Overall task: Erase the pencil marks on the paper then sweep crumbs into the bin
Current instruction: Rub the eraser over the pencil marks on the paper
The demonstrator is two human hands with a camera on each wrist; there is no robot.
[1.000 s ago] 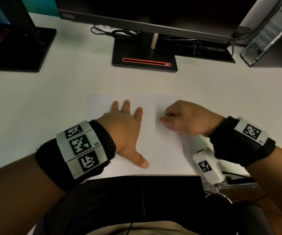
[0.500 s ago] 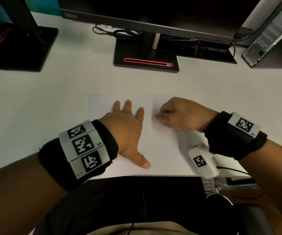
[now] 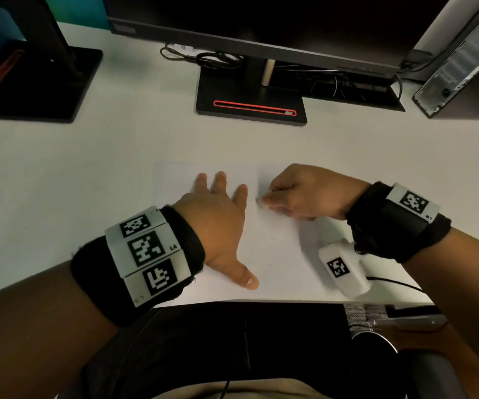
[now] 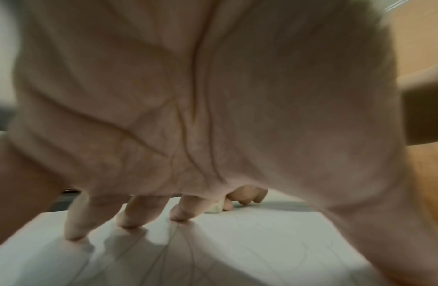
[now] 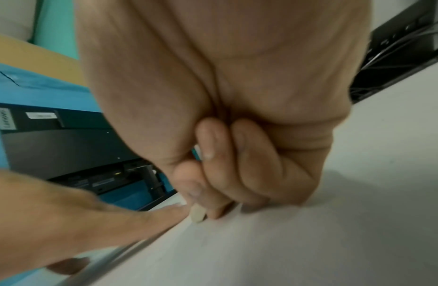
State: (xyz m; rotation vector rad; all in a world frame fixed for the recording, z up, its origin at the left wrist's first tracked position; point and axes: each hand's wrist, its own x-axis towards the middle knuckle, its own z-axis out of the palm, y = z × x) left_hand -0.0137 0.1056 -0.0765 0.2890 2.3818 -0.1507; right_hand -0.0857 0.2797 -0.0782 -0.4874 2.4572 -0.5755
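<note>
A white sheet of paper (image 3: 278, 254) with faint pencil lines (image 4: 169, 249) lies on the white desk near its front edge. My left hand (image 3: 221, 214) presses flat on the paper with spread, straight fingers (image 4: 130, 216). My right hand (image 3: 298, 194) sits just right of it, fingers curled, pinching a small pale eraser (image 5: 197, 213) whose tip touches the paper. The eraser (image 4: 214, 208) also shows in the left wrist view, beyond my left index finger. The right hand looks blurred in the head view. No bin is in view.
A monitor stand (image 3: 251, 102) with a red stripe stands behind the paper, cables beside it. Another black stand (image 3: 34, 82) is at the far left, a computer case (image 3: 463, 59) at the far right. The desk's front edge (image 3: 261, 302) runs just below my hands.
My right hand with the eraser has shifted left across the paper, closer to my left index finger. My left hand has stayed pressed flat in the same place.
</note>
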